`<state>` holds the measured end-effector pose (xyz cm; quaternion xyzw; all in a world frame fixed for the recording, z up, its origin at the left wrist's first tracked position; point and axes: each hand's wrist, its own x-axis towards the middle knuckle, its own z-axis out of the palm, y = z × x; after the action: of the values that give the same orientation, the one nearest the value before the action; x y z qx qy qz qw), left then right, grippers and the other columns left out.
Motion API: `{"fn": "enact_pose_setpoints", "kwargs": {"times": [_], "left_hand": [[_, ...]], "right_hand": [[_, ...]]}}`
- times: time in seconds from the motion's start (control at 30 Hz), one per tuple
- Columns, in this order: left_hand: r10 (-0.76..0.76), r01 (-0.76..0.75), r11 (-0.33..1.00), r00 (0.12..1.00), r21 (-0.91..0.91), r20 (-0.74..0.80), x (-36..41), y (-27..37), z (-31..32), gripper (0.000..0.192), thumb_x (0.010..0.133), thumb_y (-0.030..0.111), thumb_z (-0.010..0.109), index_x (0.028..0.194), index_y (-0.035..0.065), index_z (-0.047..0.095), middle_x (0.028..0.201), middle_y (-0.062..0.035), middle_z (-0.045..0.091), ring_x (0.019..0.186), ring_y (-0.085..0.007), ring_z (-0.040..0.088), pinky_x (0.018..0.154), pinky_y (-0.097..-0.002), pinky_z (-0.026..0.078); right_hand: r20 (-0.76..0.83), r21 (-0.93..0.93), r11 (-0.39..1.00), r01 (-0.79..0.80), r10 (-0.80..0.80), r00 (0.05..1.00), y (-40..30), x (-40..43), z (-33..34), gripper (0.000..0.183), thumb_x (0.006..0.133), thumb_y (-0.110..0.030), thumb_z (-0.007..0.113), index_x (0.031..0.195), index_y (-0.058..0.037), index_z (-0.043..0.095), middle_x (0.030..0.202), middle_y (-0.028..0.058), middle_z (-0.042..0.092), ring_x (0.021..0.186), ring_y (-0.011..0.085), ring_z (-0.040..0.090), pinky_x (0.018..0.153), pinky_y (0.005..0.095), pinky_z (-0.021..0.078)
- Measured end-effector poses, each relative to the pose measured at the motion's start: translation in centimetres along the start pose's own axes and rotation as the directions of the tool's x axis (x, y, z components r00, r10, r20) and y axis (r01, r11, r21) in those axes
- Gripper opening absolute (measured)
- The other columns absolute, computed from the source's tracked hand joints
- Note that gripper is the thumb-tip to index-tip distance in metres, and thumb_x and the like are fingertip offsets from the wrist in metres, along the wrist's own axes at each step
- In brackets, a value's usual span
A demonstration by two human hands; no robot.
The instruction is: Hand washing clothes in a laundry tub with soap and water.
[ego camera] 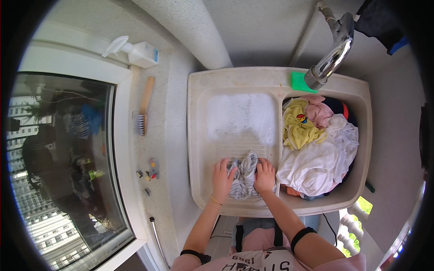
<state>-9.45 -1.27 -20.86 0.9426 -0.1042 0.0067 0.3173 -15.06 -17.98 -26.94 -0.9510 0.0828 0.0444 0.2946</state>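
Note:
A wet, bunched striped grey-and-white cloth [244, 179] lies at the near end of the ribbed washboard part of a laundry sink [200, 135]. My left hand [222, 178] rests against the cloth's left side, thumb over its edge. At its right side, my right hand [265, 174] presses with bent fingers. Whether either hand grips a fold cannot be told. Thin suds [242, 115] spread over the shallow basin beyond the cloth. Heaped in the deep right basin are a yellow garment [298, 130], white garments [315, 166] and a pink one [318, 113].
A chrome faucet [334, 54] overhangs the deep basin's far rim, beside a green block [300, 81]. On the left ledge lie a wooden-handled brush [145, 105], a white spray bottle [144, 54] and several small items [152, 171]. A glass window [67, 152] stands farther left.

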Motion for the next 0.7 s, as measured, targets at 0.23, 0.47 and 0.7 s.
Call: {"fn": "enact_pose_setpoints", "kwargs": {"times": [0.23,0.47,0.7], "left_hand": [[-0.141,0.175,0.983,0.912,-0.053,0.384,2.4,-1.1,3.1,0.015,0.091,0.015,0.058,0.099,0.0016,0.057,0.1,-0.019,0.058,0.088,-0.0346,0.057,0.077,-0.0417,0.045],[-0.138,0.126,0.987,0.982,-0.099,-0.129,12.2,-3.3,0.0,0.027,0.094,0.018,0.057,0.115,0.0013,0.053,0.12,-0.0211,0.05,0.107,-0.0382,0.048,0.091,-0.0452,0.041],[-0.045,0.02,0.914,0.998,0.406,0.052,15.9,-5.4,6.8,0.053,0.092,0.03,0.058,0.137,0.0081,0.043,0.15,-0.0262,0.024,0.135,-0.0489,0.024,0.111,-0.0532,0.023]], "right_hand": [[-0.043,0.007,1.0,0.015,-0.014,0.999,-0.2,0.0,0.3,0.034,0.07,-0.009,0.063,0.103,-0.0057,0.056,0.13,0.009,0.051,0.125,0.0307,0.044,0.097,0.0458,0.0389],[-0.071,0.034,0.999,0.02,-0.018,0.997,0.2,0.3,0.2,0.03,0.071,-0.011,0.06,0.102,-0.0081,0.059,0.128,0.0091,0.053,0.123,0.0312,0.046,0.096,0.0455,0.0396],[-0.065,0.02,1.0,0.023,-0.021,0.998,0.3,-0.2,0.2,0.03,0.073,-0.013,0.06,0.103,-0.0105,0.06,0.127,0.0096,0.053,0.122,0.0323,0.046,0.096,0.0464,0.0393]]}}
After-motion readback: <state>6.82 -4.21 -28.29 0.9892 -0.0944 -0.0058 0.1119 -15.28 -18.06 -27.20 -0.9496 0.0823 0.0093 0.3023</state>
